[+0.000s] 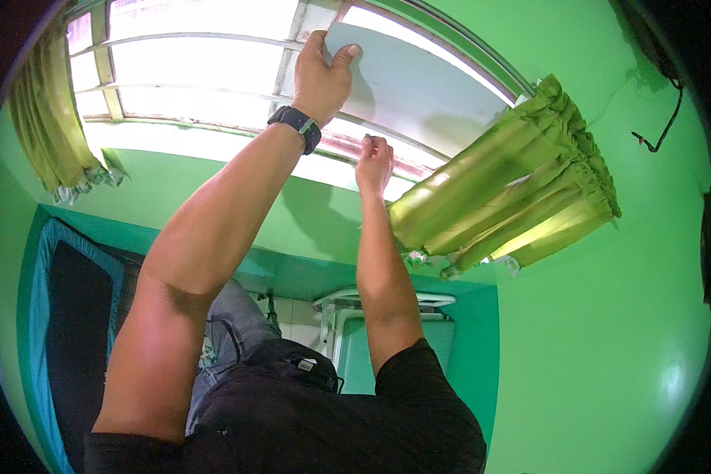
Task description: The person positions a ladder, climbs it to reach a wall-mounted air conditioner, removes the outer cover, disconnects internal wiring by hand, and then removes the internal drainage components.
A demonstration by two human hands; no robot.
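Observation:
A flat pale grey panel [423,87] stands against the right part of the barred window [189,62]. My left hand [324,77], with a dark watch on its wrist, is raised to the panel's left edge. Its thumb lies over the front face and its fingers go behind that edge. Lower down, my right hand [374,164] is at the window's bottom rail, near the panel's lower edge. Those fingers are curled together; what they hold, if anything, is hidden.
A yellow-green curtain [521,178] hangs just right of the panel, and another curtain [43,103] hangs at far left. Below are a dark, blue-edged item [79,316] and a white-framed piece with a green surface [355,347]. A dark cable [671,118] hangs on the right wall.

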